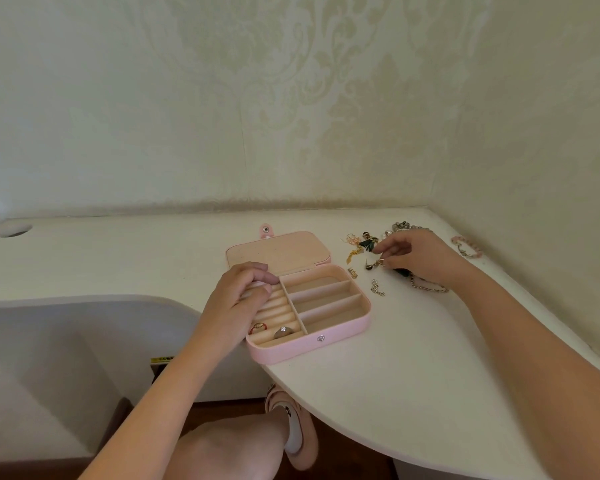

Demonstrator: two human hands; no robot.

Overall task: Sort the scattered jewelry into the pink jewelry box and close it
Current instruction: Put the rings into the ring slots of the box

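The pink jewelry box lies open on the white table, its lid folded flat behind it. Two rings sit in the ring rolls at the front left; the three long compartments on the right hold nothing. My left hand rests on the box's back left corner with curled fingers. My right hand is over the scattered jewelry to the right of the box and pinches a small gold earring. Green and gold earrings, a small chain and a bead necklace lie around it.
A pink bead bracelet lies near the right wall. Grey beads sit at the back corner. The table ends in a curved front edge; a white cabinet stands lower left. My knee and a pink slipper are below the table edge.
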